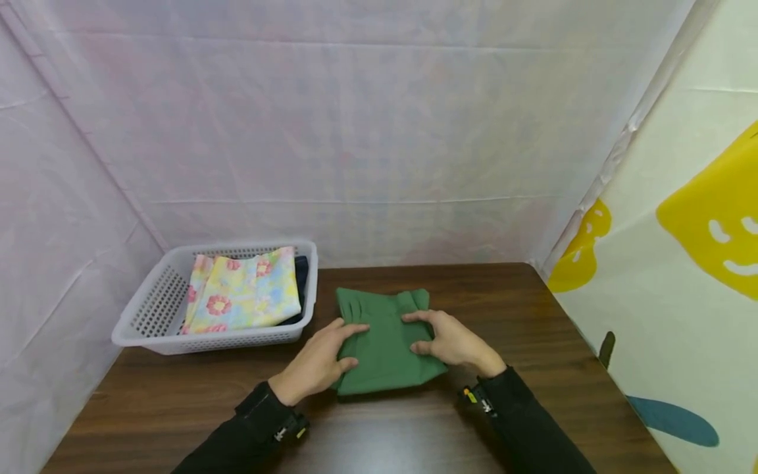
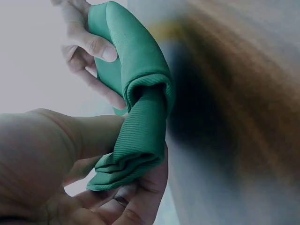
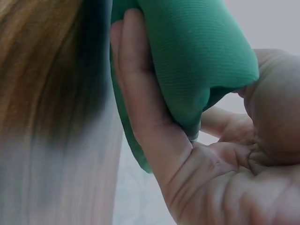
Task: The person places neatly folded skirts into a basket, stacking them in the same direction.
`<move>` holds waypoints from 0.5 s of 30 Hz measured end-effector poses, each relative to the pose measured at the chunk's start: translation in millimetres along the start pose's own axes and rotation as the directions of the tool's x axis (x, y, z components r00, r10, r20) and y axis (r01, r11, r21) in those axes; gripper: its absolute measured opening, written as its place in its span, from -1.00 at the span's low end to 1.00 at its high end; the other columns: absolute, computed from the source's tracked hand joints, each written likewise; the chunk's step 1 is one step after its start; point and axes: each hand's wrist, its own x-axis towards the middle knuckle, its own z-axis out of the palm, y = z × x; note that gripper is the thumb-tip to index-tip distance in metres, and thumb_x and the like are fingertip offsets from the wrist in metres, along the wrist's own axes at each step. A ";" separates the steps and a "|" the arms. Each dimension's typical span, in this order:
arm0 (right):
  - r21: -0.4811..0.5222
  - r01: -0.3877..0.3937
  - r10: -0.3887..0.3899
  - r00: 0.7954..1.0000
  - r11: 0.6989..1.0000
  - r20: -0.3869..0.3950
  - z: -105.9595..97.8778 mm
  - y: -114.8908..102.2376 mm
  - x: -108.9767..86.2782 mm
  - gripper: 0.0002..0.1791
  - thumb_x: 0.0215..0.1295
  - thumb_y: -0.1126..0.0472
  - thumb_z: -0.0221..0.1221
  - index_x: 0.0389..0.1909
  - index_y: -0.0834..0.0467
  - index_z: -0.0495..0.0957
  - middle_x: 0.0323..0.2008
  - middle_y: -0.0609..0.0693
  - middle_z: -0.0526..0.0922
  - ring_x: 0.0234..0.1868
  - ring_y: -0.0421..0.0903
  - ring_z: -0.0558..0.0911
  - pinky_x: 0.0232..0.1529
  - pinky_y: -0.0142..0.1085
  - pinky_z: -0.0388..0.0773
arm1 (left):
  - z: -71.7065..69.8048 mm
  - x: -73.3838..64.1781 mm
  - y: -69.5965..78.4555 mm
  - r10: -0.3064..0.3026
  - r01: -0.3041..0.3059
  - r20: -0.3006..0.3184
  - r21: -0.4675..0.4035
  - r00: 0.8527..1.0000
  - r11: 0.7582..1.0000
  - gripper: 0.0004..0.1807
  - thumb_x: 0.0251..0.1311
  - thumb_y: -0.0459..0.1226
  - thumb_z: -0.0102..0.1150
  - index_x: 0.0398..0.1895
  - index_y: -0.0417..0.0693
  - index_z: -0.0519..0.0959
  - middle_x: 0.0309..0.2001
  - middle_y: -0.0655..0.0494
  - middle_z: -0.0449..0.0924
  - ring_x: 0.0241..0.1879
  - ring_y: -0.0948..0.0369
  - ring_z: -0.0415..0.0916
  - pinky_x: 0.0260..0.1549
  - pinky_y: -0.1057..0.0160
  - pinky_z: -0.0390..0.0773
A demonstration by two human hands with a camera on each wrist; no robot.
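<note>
A folded green cloth (image 1: 387, 349) is held between my two hands over the wooden table, its layers showing at the folded edge in the left wrist view. My left hand (image 1: 316, 362) grips its left side, thumb on top and fingers beneath, as the left wrist view shows. On the right side my right hand (image 1: 456, 339) holds the cloth, with fingers (image 3: 136, 70) running along its underside and the thumb on the other face. The cloth's far edge looks slightly gathered near its left corner.
A white perforated basket (image 1: 222, 345) stands at the table's back left. In it lie a folded floral cloth (image 1: 249, 289) and a dark folded cloth (image 1: 302, 276). White sheeting (image 1: 355, 131) rises behind the table (image 1: 503, 296), and a patterned sheet hangs on the right.
</note>
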 end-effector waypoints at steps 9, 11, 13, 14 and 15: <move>-0.005 0.082 -0.082 0.995 0.997 -0.064 -13.6 -11.6 -3.6 -0.28 0.62 0.19 0.49 0.72 0.05 0.54 0.62 0.24 0.62 0.56 0.25 0.67 0.48 0.20 0.70 | -20.9 -2.1 9.2 0.033 -0.033 -0.057 0.016 0.998 0.999 -0.22 0.54 -0.30 0.56 0.76 0.13 0.52 0.22 0.04 0.65 0.04 0.19 0.65 -0.06 0.15 0.63; -0.008 0.105 -0.105 0.991 0.994 -0.080 -16.4 -14.6 -4.9 -0.29 0.64 0.18 0.47 0.73 0.05 0.53 0.63 0.24 0.61 0.58 0.26 0.65 0.50 0.23 0.68 | -26.9 -3.2 10.7 0.041 -0.041 -0.067 0.007 0.997 0.999 -0.21 0.55 -0.31 0.55 0.77 0.13 0.51 0.24 0.03 0.65 0.01 0.21 0.64 -0.08 0.16 0.63; -0.002 0.125 -0.125 0.988 0.992 -0.095 -18.7 -18.3 -6.0 -0.28 0.65 0.17 0.46 0.74 0.04 0.51 0.65 0.24 0.59 0.60 0.27 0.64 0.52 0.25 0.67 | -33.3 -4.2 12.2 0.050 -0.049 -0.081 0.006 0.995 0.999 -0.20 0.55 -0.32 0.54 0.78 0.15 0.49 0.23 0.02 0.65 -0.04 0.24 0.60 -0.11 0.17 0.59; 0.002 0.132 -0.131 0.986 0.991 -0.102 -19.4 -20.2 -6.1 -0.28 0.66 0.17 0.46 0.74 0.03 0.50 0.66 0.24 0.58 0.61 0.27 0.63 0.53 0.26 0.66 | -36.4 -4.8 12.6 0.053 -0.052 -0.088 0.007 0.995 0.999 -0.20 0.55 -0.33 0.54 0.78 0.15 0.49 0.23 0.01 0.65 -0.07 0.25 0.57 -0.14 0.17 0.56; 0.005 0.141 -0.140 0.984 0.990 -0.112 -19.8 -22.1 -5.4 -0.28 0.66 0.17 0.45 0.75 0.02 0.50 0.67 0.23 0.57 0.61 0.27 0.63 0.54 0.26 0.65 | -39.8 -5.1 12.9 0.059 -0.058 -0.100 0.006 0.993 0.998 -0.20 0.56 -0.34 0.53 0.79 0.16 0.48 0.24 -0.01 0.65 -0.09 0.25 0.56 -0.15 0.17 0.54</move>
